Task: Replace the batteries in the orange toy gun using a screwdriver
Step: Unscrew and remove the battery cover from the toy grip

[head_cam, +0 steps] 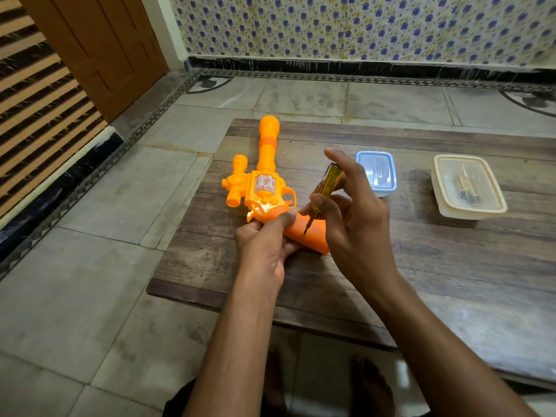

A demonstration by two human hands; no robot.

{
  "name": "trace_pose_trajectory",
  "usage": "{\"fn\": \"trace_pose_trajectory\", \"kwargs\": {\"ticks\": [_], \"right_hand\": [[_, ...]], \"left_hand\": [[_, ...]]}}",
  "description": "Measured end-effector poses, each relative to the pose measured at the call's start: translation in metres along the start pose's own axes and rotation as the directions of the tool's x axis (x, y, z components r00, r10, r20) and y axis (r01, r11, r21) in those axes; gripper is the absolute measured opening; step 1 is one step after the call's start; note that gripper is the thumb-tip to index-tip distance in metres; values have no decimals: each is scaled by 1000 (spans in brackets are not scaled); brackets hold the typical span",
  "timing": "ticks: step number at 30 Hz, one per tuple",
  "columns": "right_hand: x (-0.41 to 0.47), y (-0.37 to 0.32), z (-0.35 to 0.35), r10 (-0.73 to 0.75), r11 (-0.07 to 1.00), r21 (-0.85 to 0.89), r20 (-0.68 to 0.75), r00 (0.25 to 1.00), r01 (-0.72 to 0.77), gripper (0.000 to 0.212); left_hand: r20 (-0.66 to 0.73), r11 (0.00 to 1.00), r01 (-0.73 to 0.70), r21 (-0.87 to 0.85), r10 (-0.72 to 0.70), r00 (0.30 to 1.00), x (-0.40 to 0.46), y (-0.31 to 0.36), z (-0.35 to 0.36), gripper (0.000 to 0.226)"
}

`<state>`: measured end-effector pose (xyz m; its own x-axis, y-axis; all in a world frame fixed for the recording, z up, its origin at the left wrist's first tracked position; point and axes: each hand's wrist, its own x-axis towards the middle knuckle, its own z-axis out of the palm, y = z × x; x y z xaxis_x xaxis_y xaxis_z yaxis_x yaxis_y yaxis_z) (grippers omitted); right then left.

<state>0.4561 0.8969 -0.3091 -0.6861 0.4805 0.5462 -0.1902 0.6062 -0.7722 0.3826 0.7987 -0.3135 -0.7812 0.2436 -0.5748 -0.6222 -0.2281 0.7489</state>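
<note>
The orange toy gun (264,182) lies on its side on the low wooden table (421,266), barrel pointing away from me, grip toward me. My left hand (264,245) grips the gun where the grip meets the body, thumb pressed on top. My right hand (352,206) holds a screwdriver (326,188) with a clear yellow handle. The screwdriver stands nearly upright, and its tip touches the flat side of the orange grip (313,236).
A small blue-lidded clear box (377,173) sits just behind my right hand. A larger cream-lidded container (467,188) with dark cylindrical items inside stands at the right. The table's left edge runs close to the gun; tiled floor surrounds it.
</note>
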Motion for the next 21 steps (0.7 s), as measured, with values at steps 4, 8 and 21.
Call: {"fn": "trace_pose_trajectory", "kwargs": {"ticks": [4, 8, 21], "right_hand": [[1, 1, -1, 26, 1000, 12, 4, 1000, -26, 56], [2, -5, -3, 44, 986, 155, 80, 996, -56, 58], [2, -5, -8, 40, 973, 223, 114, 993, -65, 56]], "left_hand": [[-5, 1000, 4, 5, -4, 1000, 0, 0, 0, 22], [-12, 1000, 4, 13, -4, 1000, 2, -1, -1, 26], [-3, 1000, -9, 11, 9, 1000, 2, -1, -1, 21]]}}
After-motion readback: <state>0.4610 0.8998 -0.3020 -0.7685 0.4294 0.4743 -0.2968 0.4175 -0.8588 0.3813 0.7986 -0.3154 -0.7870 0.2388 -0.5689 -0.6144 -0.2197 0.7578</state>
